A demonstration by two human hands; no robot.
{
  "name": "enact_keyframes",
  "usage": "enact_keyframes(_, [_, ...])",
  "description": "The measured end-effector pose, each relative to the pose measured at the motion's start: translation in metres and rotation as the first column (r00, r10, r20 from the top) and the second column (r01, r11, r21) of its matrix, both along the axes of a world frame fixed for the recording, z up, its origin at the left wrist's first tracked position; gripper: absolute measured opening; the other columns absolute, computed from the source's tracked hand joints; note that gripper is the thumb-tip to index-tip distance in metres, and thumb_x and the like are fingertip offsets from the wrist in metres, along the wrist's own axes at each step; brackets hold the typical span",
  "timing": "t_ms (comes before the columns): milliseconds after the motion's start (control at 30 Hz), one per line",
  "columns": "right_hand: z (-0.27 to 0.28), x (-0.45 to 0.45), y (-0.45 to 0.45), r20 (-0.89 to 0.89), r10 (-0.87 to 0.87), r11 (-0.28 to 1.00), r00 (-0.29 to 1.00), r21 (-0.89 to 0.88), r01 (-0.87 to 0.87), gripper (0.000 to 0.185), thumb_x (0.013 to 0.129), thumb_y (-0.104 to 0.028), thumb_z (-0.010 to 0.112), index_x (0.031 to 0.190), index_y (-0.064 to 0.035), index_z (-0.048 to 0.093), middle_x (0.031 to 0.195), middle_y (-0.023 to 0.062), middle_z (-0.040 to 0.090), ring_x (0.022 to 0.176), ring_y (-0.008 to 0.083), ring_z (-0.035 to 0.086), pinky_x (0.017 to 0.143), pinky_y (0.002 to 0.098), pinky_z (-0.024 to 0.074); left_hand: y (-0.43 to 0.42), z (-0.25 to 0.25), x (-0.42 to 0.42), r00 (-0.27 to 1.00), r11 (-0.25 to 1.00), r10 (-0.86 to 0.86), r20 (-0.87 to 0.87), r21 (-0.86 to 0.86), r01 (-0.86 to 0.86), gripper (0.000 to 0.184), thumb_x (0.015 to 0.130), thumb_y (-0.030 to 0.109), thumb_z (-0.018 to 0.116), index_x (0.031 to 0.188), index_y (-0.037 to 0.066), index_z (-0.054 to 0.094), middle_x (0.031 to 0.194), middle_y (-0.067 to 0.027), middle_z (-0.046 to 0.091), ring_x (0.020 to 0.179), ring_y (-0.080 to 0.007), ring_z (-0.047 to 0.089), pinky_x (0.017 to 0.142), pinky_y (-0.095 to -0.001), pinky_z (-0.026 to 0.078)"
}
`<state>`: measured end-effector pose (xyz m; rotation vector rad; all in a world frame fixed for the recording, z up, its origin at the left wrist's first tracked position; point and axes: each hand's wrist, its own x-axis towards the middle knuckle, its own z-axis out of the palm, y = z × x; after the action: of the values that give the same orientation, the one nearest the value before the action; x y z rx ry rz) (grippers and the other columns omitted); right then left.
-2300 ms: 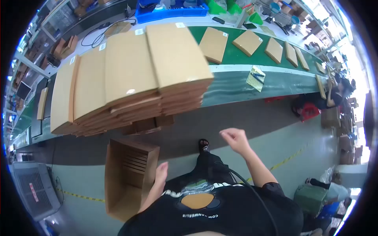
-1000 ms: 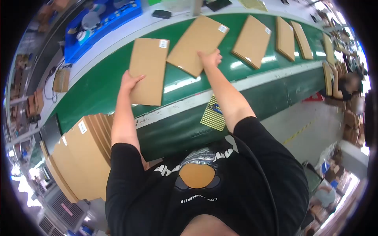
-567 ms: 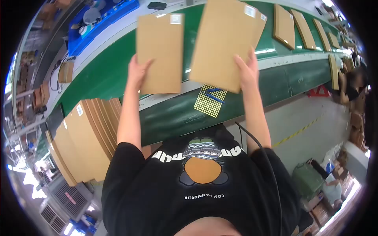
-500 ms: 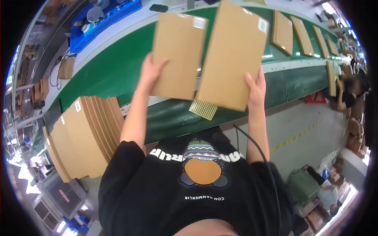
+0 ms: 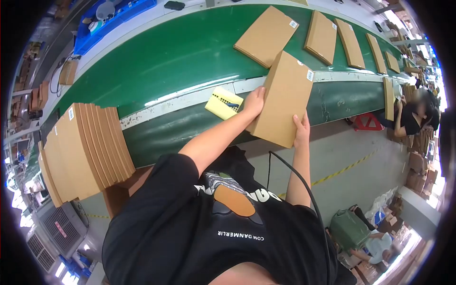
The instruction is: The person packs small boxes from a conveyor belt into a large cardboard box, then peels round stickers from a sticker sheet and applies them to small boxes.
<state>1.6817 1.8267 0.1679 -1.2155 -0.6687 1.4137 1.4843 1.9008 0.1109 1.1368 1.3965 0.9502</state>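
My left hand (image 5: 255, 103) is closed on the left edge of a flat brown cardboard box (image 5: 286, 95) with a white label near its top right corner. At the lower right edge of the same box, my right hand (image 5: 301, 130) grips it with the thumb on its face. The box is held tilted over the near edge of the green work surface. Just beyond it, another cardboard box (image 5: 266, 35) lies flat on the green conveyor belt (image 5: 166, 66). Left of my left hand lie a yellow sheet with dark dots (image 5: 219, 105) and a dark blue pen-like item (image 5: 231, 104).
Leaning cardboard boxes (image 5: 90, 147) form a stack at the left. Several more boxes (image 5: 322, 38) lie along the belt to the right. A blue tray (image 5: 107, 23) stands at the back left. A co-worker (image 5: 418, 111) is at the far right. A black cable (image 5: 304, 178) hangs before me.
My left hand has let go of one box, which now lies on the belt, and moved right onto the other box. That box has come lower, and the yellow sheet is now uncovered.
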Motion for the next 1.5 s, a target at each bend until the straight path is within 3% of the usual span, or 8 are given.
enact_keyframes(333, [-0.019, 0.015, -0.05, 0.213, -0.09, 0.995, 0.973, -0.025, 0.098, 0.059, 0.091, 0.0, 0.058, 0.145, 0.0002, 0.033, 0.14, 0.0107, 0.047, 0.126, 0.0209, 0.048, 0.104, 0.0327, 0.0399, -0.048, -0.01, 0.037, 0.947, 0.982, -0.062, -0.315, 0.15, 0.114, 0.066, 0.085, 0.039, 0.061, 0.126, -0.01, 0.045, 0.124, -0.0307, 0.048, 0.116, -0.0409, 0.048, 0.101, -0.0421, 0.039])
enact_keyframes(800, [-0.035, -0.031, -0.039, 0.662, -0.246, 0.925, 0.708, -0.058, 0.376, 0.029, 0.093, -0.024, 0.054, 0.106, 0.0018, 0.05, 0.112, 0.0189, 0.054, 0.099, 0.028, 0.055, 0.085, 0.0451, 0.0492, 0.029, -0.01, 0.053, 0.853, 0.835, -0.52, -0.033, 0.192, 0.516, 0.066, 0.062, 0.034, 0.074, 0.12, 0.007, 0.057, 0.114, -0.0188, 0.062, 0.105, -0.0338, 0.059, 0.09, -0.0441, 0.047])
enact_keyframes(867, [-0.035, -0.036, -0.035, 0.467, -0.239, 0.946, 0.851, -0.086, 0.312, 0.054, 0.093, -0.03, 0.059, 0.132, 0.002, 0.042, 0.133, 0.0205, 0.046, 0.11, 0.0335, 0.052, 0.09, 0.0479, 0.0489, 0.048, -0.025, 0.057, 0.718, 0.709, -0.695, -0.036, 0.134, 0.693, 0.084, 0.062, 0.037, 0.078, 0.132, 0.004, 0.046, 0.135, -0.0232, 0.047, 0.121, -0.0372, 0.049, 0.1, -0.0465, 0.041])
enact_keyframes(1067, [-0.003, -0.058, -0.025, 0.479, -0.278, 0.955, 0.833, 0.046, 0.293, 0.058, 0.095, -0.03, 0.059, 0.135, 0.0088, 0.04, 0.135, 0.0266, 0.048, 0.114, 0.0349, 0.056, 0.093, 0.0473, 0.0499, -0.004, 0.053, -0.014, 0.955, 0.911, -0.246, -0.165, 0.297, 0.286, 0.086, 0.077, 0.033, 0.072, 0.145, 0.0, 0.03, 0.148, -0.025, 0.032, 0.137, -0.0406, 0.032, 0.113, -0.0443, 0.027])
enact_keyframes(1200, [0.067, -0.112, 0.053, 0.982, -0.175, 0.982, 0.076, 0.18, -0.056, 0.056, 0.097, -0.03, 0.055, 0.136, 0.0075, 0.04, 0.139, 0.0261, 0.046, 0.123, 0.0338, 0.051, 0.097, 0.0446, 0.0457, -0.145, 0.153, -0.199, 0.926, 0.936, -0.086, 0.367, 0.347, -0.05, 0.056, 0.087, 0.015, 0.064, 0.137, 0.0, 0.042, 0.138, -0.0186, 0.046, 0.131, -0.0277, 0.043, 0.109, -0.0371, 0.034])
enact_keyframes(1333, [0.151, -0.353, 0.087, 0.764, 0.122, 0.695, 0.633, 0.389, -0.604, 0.048, 0.1, -0.026, 0.048, 0.136, 0.0055, 0.045, 0.136, 0.0193, 0.05, 0.127, 0.0271, 0.047, 0.108, 0.037, 0.0345, -0.321, 0.161, -0.343, 0.863, 0.954, 0.293, 0.41, -0.066, -0.293, 0.039, 0.098, 0.014, 0.053, 0.134, 0.001, 0.048, 0.133, -0.0121, 0.055, 0.123, -0.0181, 0.051, 0.104, -0.0325, 0.041])
enact_keyframes(1433, [0.141, -0.469, 0.104, 0.608, 0.485, 0.554, 0.629, 0.343, -0.759, 0.049, 0.101, -0.028, 0.047, 0.137, 0.0041, 0.044, 0.135, 0.0174, 0.052, 0.127, 0.0249, 0.048, 0.108, 0.0341, 0.0359, -0.421, 0.188, -0.393, 0.579, 0.677, 0.735, 0.354, -0.322, -0.662, 0.032, 0.096, 0.014, 0.053, 0.127, 0.003, 0.055, 0.124, -0.0089, 0.059, 0.118, -0.0199, 0.054, 0.1, -0.0361, 0.043])
enact_keyframes(1500, [0.095, -0.657, 0.14, -0.233, 0.967, 0.119, 0.104, 0.049, -0.992, 0.059, 0.099, -0.044, 0.039, 0.14, -0.0002, 0.043, 0.14, 0.0172, 0.049, 0.131, 0.0267, 0.045, 0.111, 0.0409, 0.0289, -0.441, 0.192, -0.412, 0.219, 0.284, 0.941, 0.256, -0.256, -0.924, 0.043, 0.097, 0.026, 0.05, 0.135, 0.006, 0.047, 0.136, -0.009, 0.049, 0.129, -0.0223, 0.042, 0.107, -0.0429, 0.031])
